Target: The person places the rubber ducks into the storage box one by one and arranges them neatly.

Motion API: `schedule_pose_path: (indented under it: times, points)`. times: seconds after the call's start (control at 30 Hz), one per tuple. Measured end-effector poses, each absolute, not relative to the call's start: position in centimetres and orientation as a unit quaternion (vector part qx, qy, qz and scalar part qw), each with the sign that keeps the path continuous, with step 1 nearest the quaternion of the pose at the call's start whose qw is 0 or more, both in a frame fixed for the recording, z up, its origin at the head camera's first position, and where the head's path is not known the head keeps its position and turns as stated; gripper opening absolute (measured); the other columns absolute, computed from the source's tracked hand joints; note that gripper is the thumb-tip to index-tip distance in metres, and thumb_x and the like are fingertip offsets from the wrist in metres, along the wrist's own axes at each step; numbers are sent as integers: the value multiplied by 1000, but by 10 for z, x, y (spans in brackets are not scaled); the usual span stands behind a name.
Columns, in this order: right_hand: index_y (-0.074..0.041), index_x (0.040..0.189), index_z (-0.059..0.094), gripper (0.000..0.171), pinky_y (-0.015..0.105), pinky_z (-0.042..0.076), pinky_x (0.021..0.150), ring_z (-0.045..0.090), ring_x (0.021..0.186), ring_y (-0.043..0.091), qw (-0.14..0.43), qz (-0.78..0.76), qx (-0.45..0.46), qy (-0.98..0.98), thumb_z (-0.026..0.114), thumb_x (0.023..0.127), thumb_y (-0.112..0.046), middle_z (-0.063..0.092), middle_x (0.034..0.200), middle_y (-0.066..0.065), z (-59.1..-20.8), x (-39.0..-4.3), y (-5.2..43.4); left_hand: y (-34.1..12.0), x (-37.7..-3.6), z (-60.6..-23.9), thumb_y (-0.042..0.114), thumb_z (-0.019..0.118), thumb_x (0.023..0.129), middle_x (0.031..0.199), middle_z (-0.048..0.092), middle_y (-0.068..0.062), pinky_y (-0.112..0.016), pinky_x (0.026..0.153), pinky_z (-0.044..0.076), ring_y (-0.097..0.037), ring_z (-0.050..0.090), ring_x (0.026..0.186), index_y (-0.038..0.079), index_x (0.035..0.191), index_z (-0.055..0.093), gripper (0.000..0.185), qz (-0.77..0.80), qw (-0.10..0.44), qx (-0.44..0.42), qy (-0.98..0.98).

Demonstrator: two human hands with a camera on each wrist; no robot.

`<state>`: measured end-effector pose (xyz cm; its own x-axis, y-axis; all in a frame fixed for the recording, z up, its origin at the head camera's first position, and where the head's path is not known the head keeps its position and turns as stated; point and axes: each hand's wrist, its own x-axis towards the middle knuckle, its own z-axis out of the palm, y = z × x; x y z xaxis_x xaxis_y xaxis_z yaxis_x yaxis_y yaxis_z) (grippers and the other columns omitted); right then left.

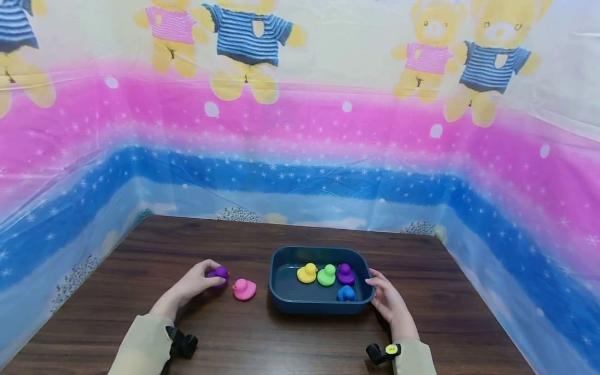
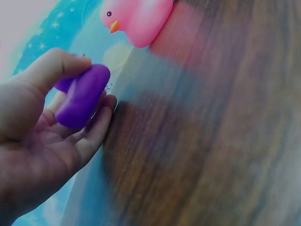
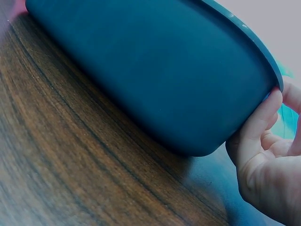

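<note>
A glossy plastic sheet printed with teddy bears and pink and blue bands walled in a dark wood-grain table, smooth and faintly streaked. On it sat a deep blue tray with rounded corners and a matte, hard-looking wall, holding four small ducks: yellow duck, green duck, a second purple duck and blue duck. The right hand rested against the tray's right end, thumb curled to the rim and fingers under the corner. The left hand pinched the purple duck between thumb and fingers, just left of the pink duck, which stood on the table beside the tray. The ducks looked soft, rubbery and rounded, so the shallow pinch could probably let the purple one squirt free, and it might knock the pink duck aside; a tug on the rim could likely tilt the tray.
</note>
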<state>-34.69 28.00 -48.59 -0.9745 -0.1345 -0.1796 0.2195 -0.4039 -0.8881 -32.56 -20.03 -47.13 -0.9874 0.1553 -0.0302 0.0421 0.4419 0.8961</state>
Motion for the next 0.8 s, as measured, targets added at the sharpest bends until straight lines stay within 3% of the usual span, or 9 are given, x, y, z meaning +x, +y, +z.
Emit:
schedule_pose_path:
  times: [0.2,0.33,0.6,0.8]
  points:
    - [-14,117,45,26,14,50,62,58,67,2,100,-835,25,541,40,96,1,57,89,-4,-486,-344,280,-202,-327,-472,5,64,92,124,50,-32,-34,88,56,-20,62,101,-15,125,43,44,599,58,14,798]
    - [-15,115,45,25,14,50,63,58,67,2,97,-833,15,545,40,97,1,57,90,-4,-486,-343,280,-204,-328,-474,4,63,92,130,45,-35,-27,88,56,-11,61,98,-19,131,36,52,648,60,-14,759]
    - [-13,119,43,27,15,50,62,57,66,2,100,-833,23,543,40,96,1,57,90,-3,-486,-344,280,-201,-326,-465,11,66,93,138,43,-35,-22,88,54,-1,62,92,-18,139,33,63,678,54,-36,732]
    - [-13,119,43,27,15,50,63,57,67,3,107,-832,26,544,41,97,1,57,91,-3,-484,-343,280,-182,-327,-444,9,63,94,138,45,-30,-29,99,50,3,62,90,-16,142,32,62,704,50,-21,708]
